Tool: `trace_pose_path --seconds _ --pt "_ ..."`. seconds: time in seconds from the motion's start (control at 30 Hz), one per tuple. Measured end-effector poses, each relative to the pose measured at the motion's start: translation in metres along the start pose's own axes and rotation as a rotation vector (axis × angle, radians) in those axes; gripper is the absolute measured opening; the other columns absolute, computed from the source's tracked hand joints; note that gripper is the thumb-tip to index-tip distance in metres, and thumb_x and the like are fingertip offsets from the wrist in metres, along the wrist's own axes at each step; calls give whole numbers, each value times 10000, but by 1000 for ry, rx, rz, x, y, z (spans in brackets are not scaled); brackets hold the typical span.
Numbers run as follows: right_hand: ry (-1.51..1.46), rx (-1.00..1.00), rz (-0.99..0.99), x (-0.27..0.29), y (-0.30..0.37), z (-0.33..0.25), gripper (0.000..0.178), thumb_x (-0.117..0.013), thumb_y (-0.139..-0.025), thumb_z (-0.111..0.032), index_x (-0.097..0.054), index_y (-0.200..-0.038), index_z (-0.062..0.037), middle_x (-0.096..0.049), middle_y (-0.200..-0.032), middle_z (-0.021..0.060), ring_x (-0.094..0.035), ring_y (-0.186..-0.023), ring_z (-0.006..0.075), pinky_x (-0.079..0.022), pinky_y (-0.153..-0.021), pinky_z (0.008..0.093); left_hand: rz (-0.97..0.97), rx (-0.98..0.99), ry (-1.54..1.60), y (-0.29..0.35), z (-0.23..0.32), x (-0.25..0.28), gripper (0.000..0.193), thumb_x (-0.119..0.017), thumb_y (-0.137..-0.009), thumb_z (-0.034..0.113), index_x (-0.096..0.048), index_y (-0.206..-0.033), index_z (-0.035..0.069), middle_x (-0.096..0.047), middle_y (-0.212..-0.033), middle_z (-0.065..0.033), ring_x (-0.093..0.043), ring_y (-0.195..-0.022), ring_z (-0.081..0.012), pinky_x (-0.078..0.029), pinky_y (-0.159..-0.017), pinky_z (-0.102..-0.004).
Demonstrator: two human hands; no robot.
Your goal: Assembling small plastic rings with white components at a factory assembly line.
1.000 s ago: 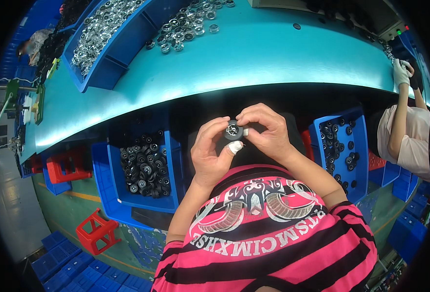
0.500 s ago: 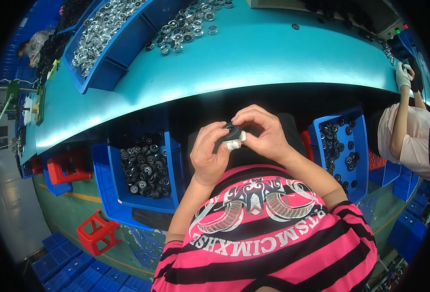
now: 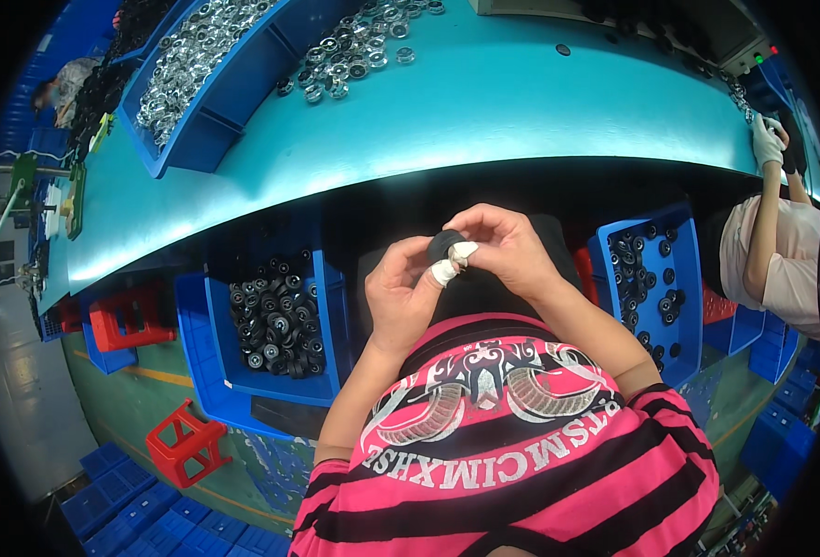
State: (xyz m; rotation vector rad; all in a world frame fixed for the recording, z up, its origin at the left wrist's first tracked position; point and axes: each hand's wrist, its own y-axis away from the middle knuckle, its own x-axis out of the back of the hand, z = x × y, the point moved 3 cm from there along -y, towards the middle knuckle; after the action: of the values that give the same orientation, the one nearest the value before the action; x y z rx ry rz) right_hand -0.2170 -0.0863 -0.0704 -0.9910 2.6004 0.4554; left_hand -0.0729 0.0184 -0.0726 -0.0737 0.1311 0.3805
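Observation:
A small black wheel is held up in front of my chest, between both hands. My left hand grips it from the left, with white wrapping on the thumb. From the right, my right hand closes on the same wheel, its thumb also wrapped in white and pressed near the wheel's lower edge. The two thumbs almost meet below it. Left of my left forearm, a blue bin holds a heap of black wheels. Beyond my right forearm, another blue bin has more scattered black wheels.
A turquoise table curves across the far side. On it are a blue tray of clear round parts, loose clear parts and one dark disc. A co-worker with gloves is at right. A red stool stands lower left.
The wheel has turned in my fingers, so its dark outer side shows instead of its hub. My right thumb has moved up over it. The co-worker's hands have shifted slightly.

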Motion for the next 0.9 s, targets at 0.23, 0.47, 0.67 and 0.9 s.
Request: trace_pose_path --seconds 0.23,0.47,0.67,0.9 --pt "-71 -175 -7 1 -3 -2 310 -661 -955 -50 -693 -1252 33 -741 -1059 97 -711 -906 130 -584 -813 267 27 224 384 -7 -8 -2 466 -769 -933 58 -571 -1344 -32 -723 -1072 -140 -720 -851 -181 -619 -705 -300" --pt "-98 -174 -11 3 -4 3 322 -648 -978 -83 -678 -1271 48 -736 -1082 112 -715 -893 142 -596 -806 270 -38 210 335 -7 -7 -3 580 -779 -906 12 -530 -1429 -23 -690 -1189 -148 -702 -1031 -194 -632 -808 -311" --pt "-229 -210 -82 4 -3 8 316 -622 -1014 -99 -660 -1284 59 -733 -1094 134 -723 -874 155 -604 -748 257 -33 169 193 -6 1 -5 569 -824 -873 41 -569 -1379 -10 -656 -1211 -119 -681 -1070 -187 -606 -858 -294" --pt "-403 -402 -214 -5 -2 38 279 -591 -1028 -120 -668 -1263 10 -748 -1049 109 -726 -870 134 -597 -693 263 -6 -251 -684 -7 18 -3 529 -875 -787 117 -663 -1267 47 -600 -1147 -99 -672 -987 -216 -568 -777 -316"
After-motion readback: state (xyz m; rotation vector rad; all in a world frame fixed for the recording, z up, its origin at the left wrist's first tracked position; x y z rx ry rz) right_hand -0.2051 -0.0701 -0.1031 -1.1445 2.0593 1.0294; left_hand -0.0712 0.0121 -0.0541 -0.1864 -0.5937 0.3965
